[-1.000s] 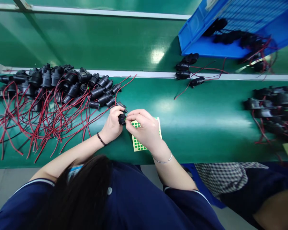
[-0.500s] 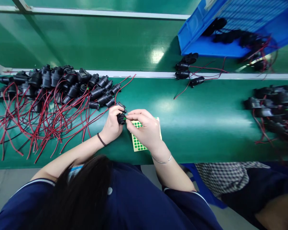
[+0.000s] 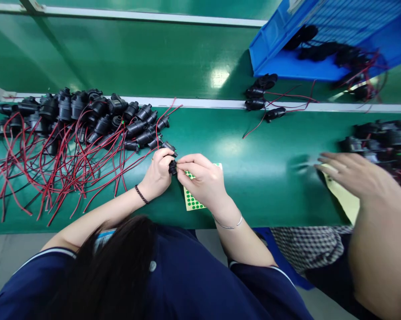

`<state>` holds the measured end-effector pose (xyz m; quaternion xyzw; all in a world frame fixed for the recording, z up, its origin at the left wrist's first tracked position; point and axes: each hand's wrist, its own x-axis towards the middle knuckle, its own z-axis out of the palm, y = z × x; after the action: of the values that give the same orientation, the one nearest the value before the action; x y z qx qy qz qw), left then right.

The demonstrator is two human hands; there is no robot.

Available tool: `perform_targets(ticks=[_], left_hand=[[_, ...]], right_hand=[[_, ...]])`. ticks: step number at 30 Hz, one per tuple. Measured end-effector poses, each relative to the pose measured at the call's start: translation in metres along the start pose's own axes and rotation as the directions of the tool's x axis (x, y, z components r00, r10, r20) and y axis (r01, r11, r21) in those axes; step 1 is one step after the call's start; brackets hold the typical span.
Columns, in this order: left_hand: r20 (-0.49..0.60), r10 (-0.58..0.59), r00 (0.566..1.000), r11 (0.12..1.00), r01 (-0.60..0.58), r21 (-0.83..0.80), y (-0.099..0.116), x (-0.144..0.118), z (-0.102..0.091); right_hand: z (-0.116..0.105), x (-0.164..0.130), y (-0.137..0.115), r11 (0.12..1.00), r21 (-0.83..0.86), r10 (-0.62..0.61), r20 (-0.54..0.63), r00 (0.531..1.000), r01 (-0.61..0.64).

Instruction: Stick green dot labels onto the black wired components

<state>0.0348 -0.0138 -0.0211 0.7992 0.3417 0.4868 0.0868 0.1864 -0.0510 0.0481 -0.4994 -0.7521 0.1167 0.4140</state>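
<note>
Green matting covers the long counter [image 3: 260, 178] where a seated person in a dark blue top works. Nearest, the left hand [image 3: 157, 174] is closed around a small black plastic plug-shaped part [image 3: 172, 167], while the right hand [image 3: 203, 180] pinches its fingertips against that part's end, over a pale yellow sheet of green dot stickers [image 3: 193, 202]; whether a dot sits under the fingers is hard to tell. Since half a second ago the part has turned slightly and the two hands have drawn closer together. At the right edge, a co-worker's hand [image 3: 350, 175] has newly reached in, spread over a yellowish sheet [image 3: 348, 202]. Farther left lies a heap of like black parts with red and black wires [image 3: 70, 133], some wire ends shifted. Beyond, four loose parts [image 3: 262, 95] sit below a tilted blue plastic crate [image 3: 287, 53].
</note>
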Motion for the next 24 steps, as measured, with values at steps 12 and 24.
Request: perform_targets(ticks=[12,24], left_hand=[[-0.028,0.004,1.0,0.997,-0.006,-0.079,0.001,0.003,-0.005],[-0.063,-0.225,0.972,0.949,0.203,-0.243,0.01,0.013,-0.007]], right_hand=[[0.003,-0.004,0.0,0.986,0.156,0.076,-0.086,0.993,-0.062],[0.01,-0.002,-0.005,0.962,0.238,0.151,-0.066,0.986,-0.131]])
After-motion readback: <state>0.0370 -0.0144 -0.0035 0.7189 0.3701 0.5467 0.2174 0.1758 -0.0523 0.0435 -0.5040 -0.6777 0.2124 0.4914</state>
